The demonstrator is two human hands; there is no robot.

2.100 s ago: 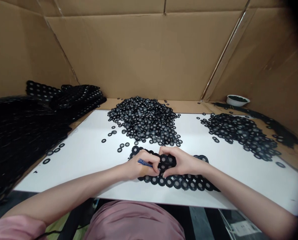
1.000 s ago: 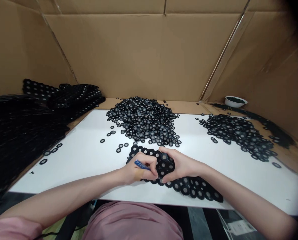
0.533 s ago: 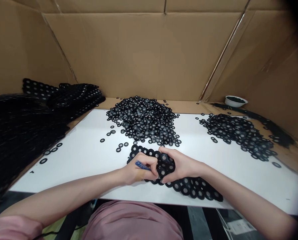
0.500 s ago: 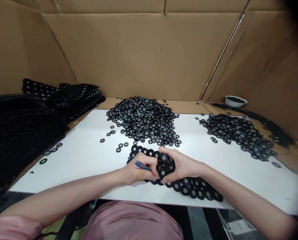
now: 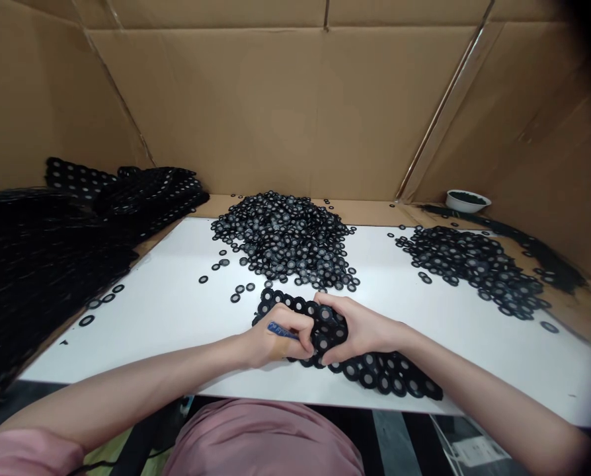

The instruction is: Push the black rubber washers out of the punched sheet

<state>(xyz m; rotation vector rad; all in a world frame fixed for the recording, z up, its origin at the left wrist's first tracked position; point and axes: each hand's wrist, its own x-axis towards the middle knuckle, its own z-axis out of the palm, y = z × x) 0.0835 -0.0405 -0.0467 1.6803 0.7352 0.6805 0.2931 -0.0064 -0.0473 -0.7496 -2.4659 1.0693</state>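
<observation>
My left hand [image 5: 280, 337] is closed around a slim blue tool [image 5: 281, 330] with lettering on it; the working end is hidden behind my fingers. It rests against a strip of joined black rings with pale centres [image 5: 385, 380], near its folded part. From the other side my right hand [image 5: 359, 327] curves around that fold, thumb below and fingers above, gripping it. The strip runs from behind my left hand to the lower right, lying on the white board. Whatever lies between the fingertips is too small to make out.
A big heap of loose black rings [image 5: 285, 238] sits beyond my hands, and a smaller heap [image 5: 474, 268] at right. Behind that stands a white bowl [image 5: 467, 205]. Dark stringy material [image 5: 42, 258] and dotted strips [image 5: 147, 192] lie at left. Cardboard walls [image 5: 256, 106] enclose the board [image 5: 166, 317].
My left fingers and the blue tool have shifted very slightly. Both hands keep their hold, and the strip and heaps stay where they were.
</observation>
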